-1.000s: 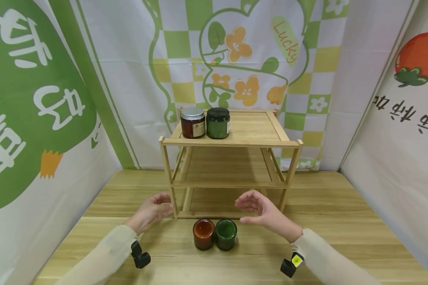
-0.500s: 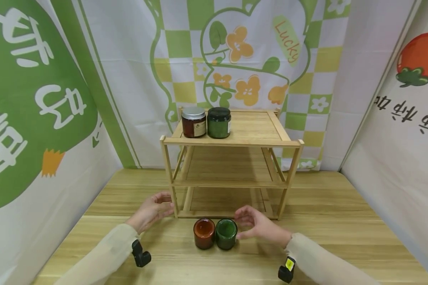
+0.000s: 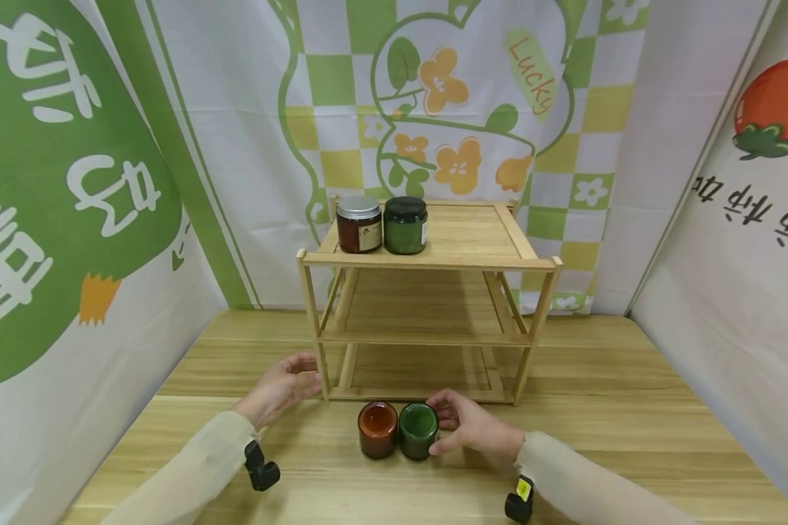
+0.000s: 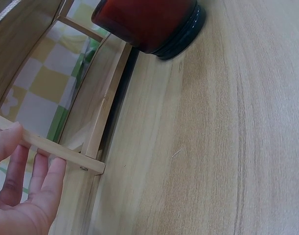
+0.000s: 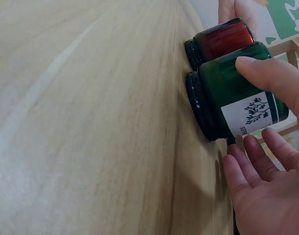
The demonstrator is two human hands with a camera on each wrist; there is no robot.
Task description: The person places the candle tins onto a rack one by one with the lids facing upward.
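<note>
An amber jar and a green jar stand side by side on the table, dark rims down. My right hand is at the green jar's right side, thumb at its front and fingers behind. In the right wrist view, the thumb overlaps the jar and the loosely bent fingertips lie right at its white label. With thumb and fingers on either side, my left hand pinches the front left leg of the wooden shelf near its foot.
On the shelf's top board stand a brown jar with a silver lid and a green jar with a black lid. The lower boards are behind the front jars. Printed cloth hangs behind and at both sides of the table.
My right hand has come down and left from in front of the shelf to the green jar's side. My left hand stays at the shelf leg. The jars have not moved.
</note>
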